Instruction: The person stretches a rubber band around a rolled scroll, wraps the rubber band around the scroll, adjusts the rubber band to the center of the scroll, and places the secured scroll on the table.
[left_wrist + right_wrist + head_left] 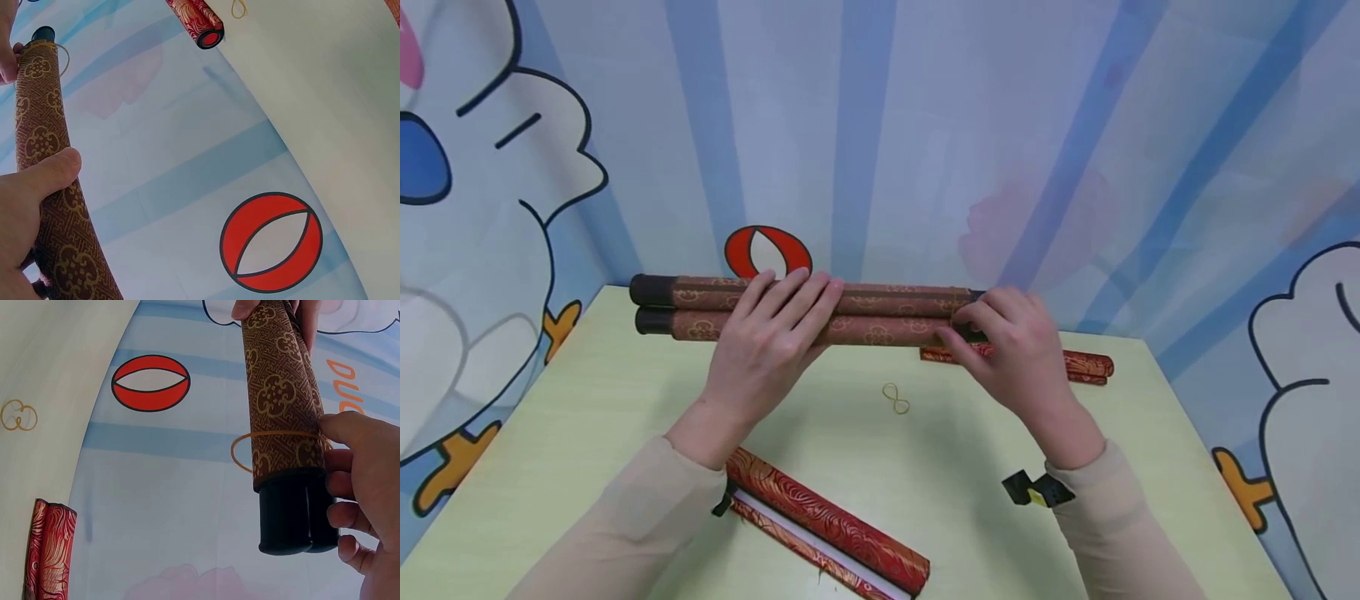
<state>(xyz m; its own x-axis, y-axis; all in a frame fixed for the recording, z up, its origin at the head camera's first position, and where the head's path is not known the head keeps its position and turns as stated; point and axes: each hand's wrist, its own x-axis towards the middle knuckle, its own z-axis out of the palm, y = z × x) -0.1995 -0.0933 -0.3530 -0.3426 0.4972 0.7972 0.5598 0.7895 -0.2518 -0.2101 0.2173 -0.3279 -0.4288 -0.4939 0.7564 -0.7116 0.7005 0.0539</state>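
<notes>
A brown cloth-covered scroll with gold floral patterns and black end caps [880,330], its two rolls side by side, is held level above the far part of the pale yellow-green table [587,400]. The left hand [767,337] grips it left of its middle, fingers slightly spread across the rolls, thumb on the opposite side. The right hand [1018,342] curls its fingers round the right end, thumb tip at a thin yellow elastic band [275,432] that circles the rolls and bows loosely outward; whether they pinch the band itself, I cannot tell. Another yellow band, twisted into a figure eight [896,398], lies on the table between two red-and-gold rolled scrolls, one nearer [835,521], one farther right [1088,365].
</notes>
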